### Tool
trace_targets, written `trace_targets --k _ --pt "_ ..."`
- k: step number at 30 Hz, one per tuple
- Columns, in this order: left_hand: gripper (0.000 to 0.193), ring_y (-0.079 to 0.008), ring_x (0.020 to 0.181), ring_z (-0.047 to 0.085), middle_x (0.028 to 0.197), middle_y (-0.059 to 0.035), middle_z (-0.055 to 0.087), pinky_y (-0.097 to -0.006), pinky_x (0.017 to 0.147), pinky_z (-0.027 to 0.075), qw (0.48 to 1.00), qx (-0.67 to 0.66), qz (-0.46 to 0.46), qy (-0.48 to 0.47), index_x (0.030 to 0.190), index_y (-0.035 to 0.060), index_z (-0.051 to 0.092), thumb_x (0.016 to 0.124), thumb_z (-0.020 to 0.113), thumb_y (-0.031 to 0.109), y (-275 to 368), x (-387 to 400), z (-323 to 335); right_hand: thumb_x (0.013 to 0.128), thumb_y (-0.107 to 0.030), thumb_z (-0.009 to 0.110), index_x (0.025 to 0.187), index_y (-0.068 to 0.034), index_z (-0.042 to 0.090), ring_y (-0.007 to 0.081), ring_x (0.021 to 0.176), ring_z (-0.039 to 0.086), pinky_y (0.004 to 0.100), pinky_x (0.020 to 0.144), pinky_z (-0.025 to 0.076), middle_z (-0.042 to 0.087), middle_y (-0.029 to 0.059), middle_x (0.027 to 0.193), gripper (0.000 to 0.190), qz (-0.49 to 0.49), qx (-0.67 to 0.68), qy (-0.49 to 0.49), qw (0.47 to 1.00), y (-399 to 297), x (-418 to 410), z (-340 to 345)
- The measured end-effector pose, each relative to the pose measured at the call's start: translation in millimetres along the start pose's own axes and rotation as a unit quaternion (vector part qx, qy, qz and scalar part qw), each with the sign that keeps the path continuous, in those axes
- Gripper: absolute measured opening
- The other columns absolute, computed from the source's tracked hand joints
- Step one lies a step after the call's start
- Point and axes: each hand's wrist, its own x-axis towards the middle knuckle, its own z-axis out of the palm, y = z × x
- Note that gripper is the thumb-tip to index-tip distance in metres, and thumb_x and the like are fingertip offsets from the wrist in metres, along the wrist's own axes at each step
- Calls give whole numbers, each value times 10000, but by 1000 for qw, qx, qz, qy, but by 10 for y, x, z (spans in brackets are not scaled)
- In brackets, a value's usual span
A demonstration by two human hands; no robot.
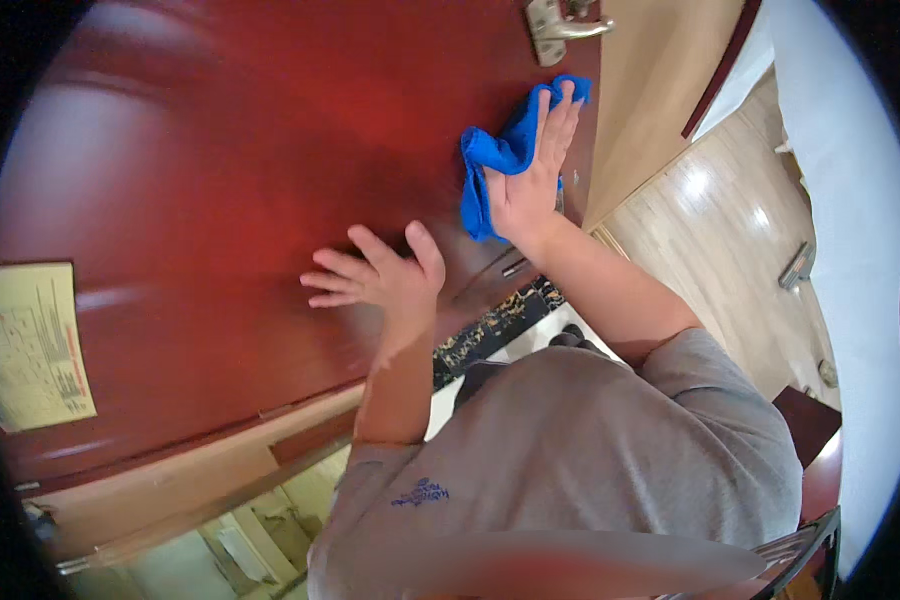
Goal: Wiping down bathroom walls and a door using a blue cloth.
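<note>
A glossy dark-red door (217,165) fills the view in front of me. My right hand (532,184) presses a blue cloth (474,172) against it near the edge, below a metal lever handle (551,31). Its fingers are stretched out, and the cloth bunches up around the palm and fingertips. To the left and lower, my left hand (386,270) is spread with fingers apart, against or just off the red surface; it holds nothing.
A yellow sheet with print (37,345) is fixed to the door at the left. Beige framing (637,90) borders the door on the right, beside a light wood-look floor (712,187). A black-and-gold patterned threshold strip (502,326) runs below. White sheeting (847,135) hangs at far right.
</note>
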Motion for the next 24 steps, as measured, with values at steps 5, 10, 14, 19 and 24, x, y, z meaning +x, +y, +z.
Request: trace_targets --k 5,10,14,19,24 --pt "754 -536 1366 -103 1540 -238 -39 -690 999 -131 999 -25 21 29 1489 121 211 882 453 498 19 -6 81 767 -351 602 1414 76 182 673 1267 83 697 1034 94 38 402 1448 881 -56 -27 -58 996 -53 -468 197" --pt "690 -536 1366 -109 1550 -208 -35 -713 988 -118 999 -43 -8 30 1451 198 319 849 497 485 -40 -90 87 807 -425 568 1461 6 113 628 1307 67 677 1050 81 13 361 1480 905 -72 -40 -38 996 58 -179 127" --pt "732 -505 1383 -94 1551 -209 0 -679 1010 -127 998 -34 23 52 1480 168 256 849 511 440 -74 -10 14 843 -457 534 1488 -41 59 599 1335 4 674 1051 24 -41 340 1495 903 13 13 19 1000 -178 -312 302" --pt "613 -462 1404 -8 1542 -190 112 -636 1054 -86 992 -109 8 -69 1412 170 396 845 530 362 -486 -264 -390 841 -475 535 1502 -123 49 604 1330 13 739 992 35 -38 399 1459 893 -142 -40 -85 985 -418 -1006 627" --pt "601 -452 1406 32 1536 -183 159 -655 1061 0 986 -127 -108 -2 1392 178 431 844 584 370 -1574 -431 -496 822 -573 458 1482 -91 187 604 1325 42 731 1000 33 36 382 1469 861 -179 -28 -55 982 -818 -686 690"
